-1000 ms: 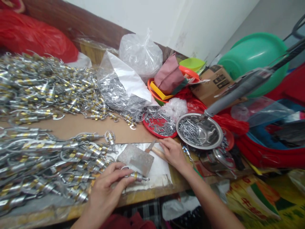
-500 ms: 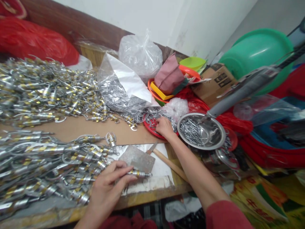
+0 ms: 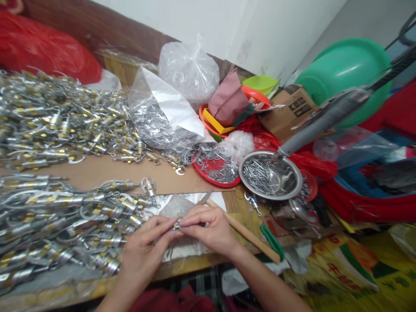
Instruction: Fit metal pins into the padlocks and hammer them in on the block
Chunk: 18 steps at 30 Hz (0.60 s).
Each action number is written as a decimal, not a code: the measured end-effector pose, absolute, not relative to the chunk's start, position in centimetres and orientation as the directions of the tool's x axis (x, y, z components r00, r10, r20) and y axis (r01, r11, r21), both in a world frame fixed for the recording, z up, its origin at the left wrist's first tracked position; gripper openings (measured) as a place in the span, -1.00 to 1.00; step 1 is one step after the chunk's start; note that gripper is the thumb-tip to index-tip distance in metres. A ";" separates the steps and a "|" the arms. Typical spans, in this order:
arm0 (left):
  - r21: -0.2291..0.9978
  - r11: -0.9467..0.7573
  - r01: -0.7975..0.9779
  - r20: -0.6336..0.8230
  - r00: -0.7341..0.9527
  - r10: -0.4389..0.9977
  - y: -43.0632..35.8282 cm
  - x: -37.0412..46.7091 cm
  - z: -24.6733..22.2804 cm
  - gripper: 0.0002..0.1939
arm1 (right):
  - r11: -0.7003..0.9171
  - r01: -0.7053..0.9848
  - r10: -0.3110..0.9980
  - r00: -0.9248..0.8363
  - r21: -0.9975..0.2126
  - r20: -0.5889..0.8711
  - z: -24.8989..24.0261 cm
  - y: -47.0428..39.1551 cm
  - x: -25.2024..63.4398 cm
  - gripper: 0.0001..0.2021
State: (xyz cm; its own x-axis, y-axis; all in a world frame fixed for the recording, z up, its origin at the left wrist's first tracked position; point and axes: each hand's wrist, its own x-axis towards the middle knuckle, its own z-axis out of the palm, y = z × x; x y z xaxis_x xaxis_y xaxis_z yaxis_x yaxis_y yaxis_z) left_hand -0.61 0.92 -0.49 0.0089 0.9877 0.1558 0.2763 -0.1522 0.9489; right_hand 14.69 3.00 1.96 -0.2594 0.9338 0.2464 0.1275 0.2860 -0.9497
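Observation:
Just above the work surface, my left hand (image 3: 144, 245) pinches a small silver metal fitting (image 3: 176, 225) with a brass-coloured part. My right hand (image 3: 211, 227) has its fingertips closed at the fitting's right end. Whether a smaller part sits between those fingers is hidden. Behind both hands lies a flat grey metal plate (image 3: 175, 207) on white paper. Several similar fittings with brass-coloured bands (image 3: 61, 201) lie in rows left of my left hand. A hammer-like tool's wooden handle (image 3: 251, 237) slants past my right wrist, its head hidden.
A red plastic tray (image 3: 217, 183) holds small grey metal pieces. Beside it stands a steel bowl (image 3: 290, 188) of metal pins, under a grey rod-like tool (image 3: 312, 132). A larger heap of fittings (image 3: 61, 117) covers the back left. A green band (image 3: 272, 242) lies near the front edge.
My right hand has come back from the red tray toward me and now meets my left hand at the fitting. The left hand keeps its hold. The view has shifted slightly.

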 end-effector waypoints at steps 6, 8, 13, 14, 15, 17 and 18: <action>0.982 -0.066 0.179 0.067 -0.001 0.998 0.9 -1.2 -0.4 -0.90 | 0.467 0.279 0.880 -0.242 -0.839 0.409 1.7 1.9 15.1 -0.86; 0.990 -0.032 0.139 0.031 0.010 0.999 0.9 -1.4 0.0 -0.90 | 0.629 0.380 0.777 -0.298 -0.678 0.554 1.2 1.3 15.6 -0.79; 0.956 -0.097 0.276 0.066 0.118 0.991 0.9 -1.4 1.3 -0.88 | 0.831 0.489 0.520 -0.516 -0.265 0.681 0.5 0.8 17.1 -0.72; 0.944 -0.126 0.303 0.089 0.133 0.987 0.9 -1.3 1.5 -0.86 | 0.838 0.495 0.502 -0.534 -0.230 0.681 0.6 0.8 17.3 -0.72; 0.933 -0.156 0.325 0.117 0.137 0.984 0.8 -1.2 1.7 -0.86 | 0.842 0.498 0.490 -0.546 -0.207 0.679 0.8 0.9 17.4 -0.72; 0.910 -0.221 0.351 0.190 0.123 0.974 0.8 -1.2 2.0 -0.86 | 0.840 0.507 0.489 -0.550 -0.194 0.677 1.1 0.9 17.5 -0.71; 0.900 -0.252 0.355 0.226 0.114 0.967 0.8 -1.2 2.1 -0.87 | 0.834 0.512 0.498 -0.541 -0.204 0.678 1.2 0.9 17.4 -0.71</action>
State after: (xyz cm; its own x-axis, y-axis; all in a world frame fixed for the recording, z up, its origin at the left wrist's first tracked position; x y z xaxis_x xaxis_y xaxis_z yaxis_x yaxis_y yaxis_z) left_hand -1.16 0.80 2.12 0.1145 0.9674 0.2259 0.3548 -0.2522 0.9003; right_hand 17.44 0.91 1.18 -0.5414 0.4978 0.6776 0.5124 0.8343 -0.2036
